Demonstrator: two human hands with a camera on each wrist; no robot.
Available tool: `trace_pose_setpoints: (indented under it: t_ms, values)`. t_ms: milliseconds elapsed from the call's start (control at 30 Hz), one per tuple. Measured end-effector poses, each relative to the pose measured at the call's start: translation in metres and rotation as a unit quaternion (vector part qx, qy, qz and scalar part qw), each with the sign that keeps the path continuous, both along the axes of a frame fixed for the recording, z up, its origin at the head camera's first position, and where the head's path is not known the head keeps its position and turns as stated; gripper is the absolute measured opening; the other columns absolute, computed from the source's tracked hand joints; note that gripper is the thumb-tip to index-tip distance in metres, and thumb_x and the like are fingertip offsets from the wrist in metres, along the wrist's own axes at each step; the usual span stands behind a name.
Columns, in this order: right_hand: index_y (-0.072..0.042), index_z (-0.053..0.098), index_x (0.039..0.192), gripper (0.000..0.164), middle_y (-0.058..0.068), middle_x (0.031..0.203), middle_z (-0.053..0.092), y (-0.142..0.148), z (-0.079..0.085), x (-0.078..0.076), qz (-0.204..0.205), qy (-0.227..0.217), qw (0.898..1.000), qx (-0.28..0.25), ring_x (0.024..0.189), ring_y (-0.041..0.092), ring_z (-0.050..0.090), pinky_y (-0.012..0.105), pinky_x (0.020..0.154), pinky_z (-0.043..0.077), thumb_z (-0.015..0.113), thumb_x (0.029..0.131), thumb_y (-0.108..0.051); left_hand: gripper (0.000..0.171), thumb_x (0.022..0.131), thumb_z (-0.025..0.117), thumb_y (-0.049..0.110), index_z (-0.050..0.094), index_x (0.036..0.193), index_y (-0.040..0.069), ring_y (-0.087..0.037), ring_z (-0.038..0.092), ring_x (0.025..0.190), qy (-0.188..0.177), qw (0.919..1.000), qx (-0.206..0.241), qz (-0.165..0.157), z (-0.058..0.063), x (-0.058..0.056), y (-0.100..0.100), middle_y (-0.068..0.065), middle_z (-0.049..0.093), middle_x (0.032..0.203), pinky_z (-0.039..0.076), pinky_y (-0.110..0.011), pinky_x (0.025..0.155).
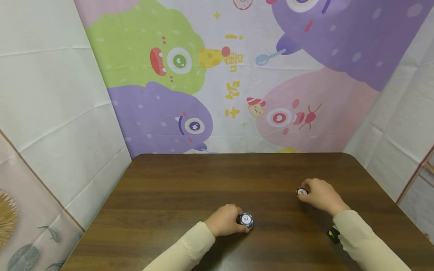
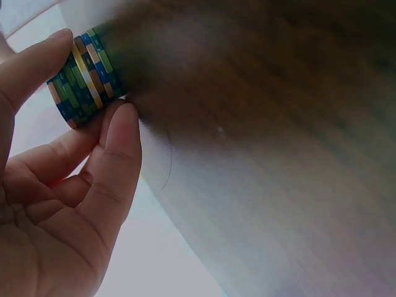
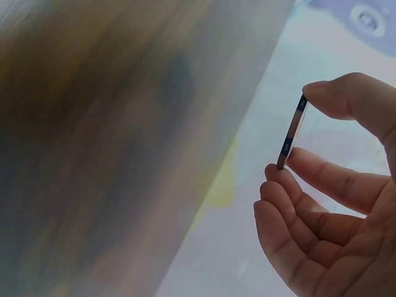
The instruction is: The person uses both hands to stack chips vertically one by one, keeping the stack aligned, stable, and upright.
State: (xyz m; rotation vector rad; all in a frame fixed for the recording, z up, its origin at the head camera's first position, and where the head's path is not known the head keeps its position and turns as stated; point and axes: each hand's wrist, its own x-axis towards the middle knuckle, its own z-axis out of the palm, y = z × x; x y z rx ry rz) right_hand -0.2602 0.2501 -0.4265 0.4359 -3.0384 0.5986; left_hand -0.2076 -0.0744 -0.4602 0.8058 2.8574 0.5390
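Observation:
A stack of several poker chips (image 1: 246, 219) stands on the table at the middle front, its top chip blue and white and marked 10. My left hand (image 1: 225, 220) holds this stack from the left side, thumb and fingers around its edge. In the left wrist view the stacked chips (image 2: 85, 77) show green, blue, orange and yellow edges. Farther right and back, my right hand (image 1: 321, 195) pinches a single dark poker chip (image 1: 301, 192) with a white centre. Seen edge-on in the right wrist view, that chip (image 3: 292, 132) is clear of the table, between thumb and fingertips.
A small black object (image 1: 333, 235) with a yellow-green mark lies by the right sleeve, partly hidden by it. The brown wooden table (image 1: 190, 180) ends at a cartoon-print backdrop (image 1: 230, 135), with white cloth panels (image 1: 68, 113) at the sides.

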Motion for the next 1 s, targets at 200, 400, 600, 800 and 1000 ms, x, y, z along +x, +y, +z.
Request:
trace_pose_setpoints:
  t_ms: [200,400,600,800,1000]
  values:
    - [-0.004,0.069,0.097,0.026,0.003,0.085,0.066,-0.034,0.008,0.007,0.042,0.046,0.998,-0.005,0.073,0.013,0.056,0.035,0.066,0.048,0.073,0.078,-0.022,0.043,0.076,0.082,0.039,0.071,0.106,0.008,-0.005,0.058,0.082,-0.001,1.0000,-0.004,0.003,0.001,0.001,0.000,0.003,0.069,0.093,0.049,-0.022,0.075]
    - [-0.007,0.070,0.094,0.024,-0.001,0.083,0.063,-0.064,0.013,0.015,0.086,0.069,0.994,-0.001,0.072,0.009,0.053,0.031,0.066,0.046,0.076,0.075,-0.020,0.044,0.077,0.082,0.039,0.071,0.105,0.007,-0.006,0.059,0.083,0.000,1.0000,-0.002,0.000,0.002,0.002,-0.001,0.002,0.069,0.094,0.049,-0.021,0.076]
    - [-0.008,0.070,0.095,0.025,-0.003,0.085,0.062,-0.089,0.012,0.020,0.116,0.071,0.991,0.003,0.073,0.008,0.052,0.029,0.067,0.047,0.077,0.076,-0.022,0.044,0.076,0.082,0.039,0.071,0.104,0.007,-0.004,0.056,0.080,0.002,1.0000,0.002,0.003,0.002,0.002,-0.001,0.003,0.067,0.091,0.048,-0.020,0.073]
    - [-0.008,0.069,0.096,0.026,-0.002,0.088,0.062,-0.109,0.009,0.025,0.144,0.046,0.988,-0.005,0.072,0.006,0.050,0.025,0.065,0.045,0.078,0.078,-0.025,0.042,0.076,0.083,0.038,0.071,0.102,0.008,-0.003,0.054,0.077,-0.005,0.9999,0.011,0.004,0.003,0.003,0.000,0.004,0.066,0.089,0.047,-0.019,0.071]
    - [-0.009,0.070,0.097,0.025,-0.003,0.089,0.062,-0.124,0.006,0.029,0.176,0.033,0.984,-0.017,0.074,0.006,0.049,0.023,0.065,0.044,0.078,0.079,-0.023,0.037,0.076,0.082,0.037,0.070,0.097,0.009,-0.001,0.049,0.072,-0.004,0.9998,0.017,-0.003,0.002,0.000,0.000,0.007,0.063,0.084,0.044,-0.018,0.067]
